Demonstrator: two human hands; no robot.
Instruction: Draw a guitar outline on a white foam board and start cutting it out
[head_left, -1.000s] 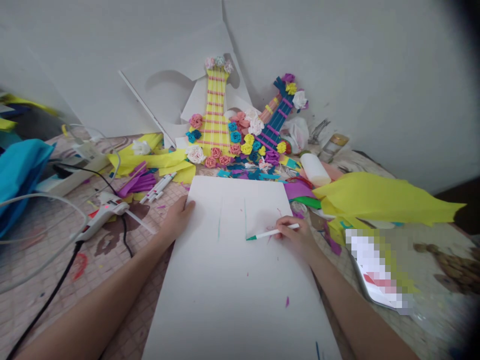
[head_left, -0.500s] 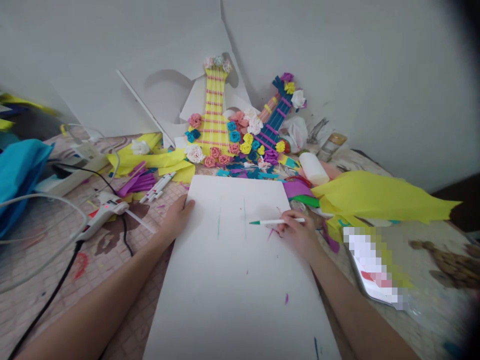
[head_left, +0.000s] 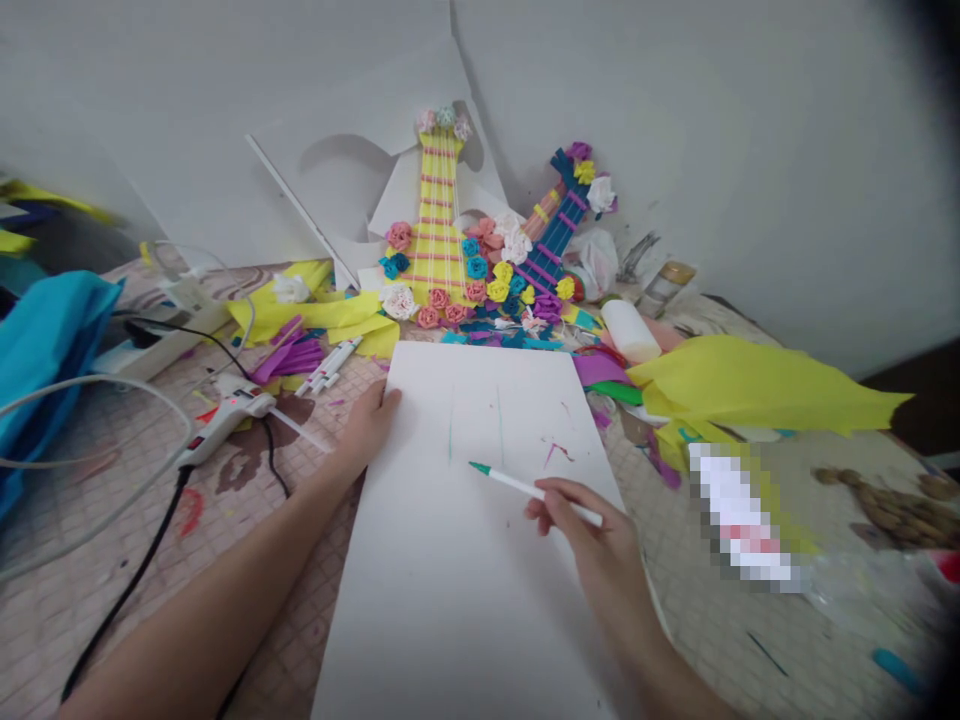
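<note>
A white board [head_left: 450,580] lies in front of me, with two thin green upright lines and a few small coloured marks on it. My left hand [head_left: 373,425] grips its left edge, thumb on top and the other fingers partly hidden at the side. Over the board's right half, my right hand [head_left: 589,525] is closed round a white felt-tip marker [head_left: 517,485]. The marker's green tip points to the upper left, close to the surface below and between the lines. Whether it touches the board I cannot tell.
A yellow paper-flower guitar [head_left: 439,215] and a blue one [head_left: 555,240] lean at the back. On the left are a glue gun [head_left: 232,415], cables and a power strip [head_left: 165,335]. To the right lie yellow crepe paper [head_left: 757,385] and a blurred-out phone [head_left: 739,515].
My right hand has drawn the marker down and slightly left, away from the right-hand green line. The left hand keeps its hold, and the whole view has shifted a little.
</note>
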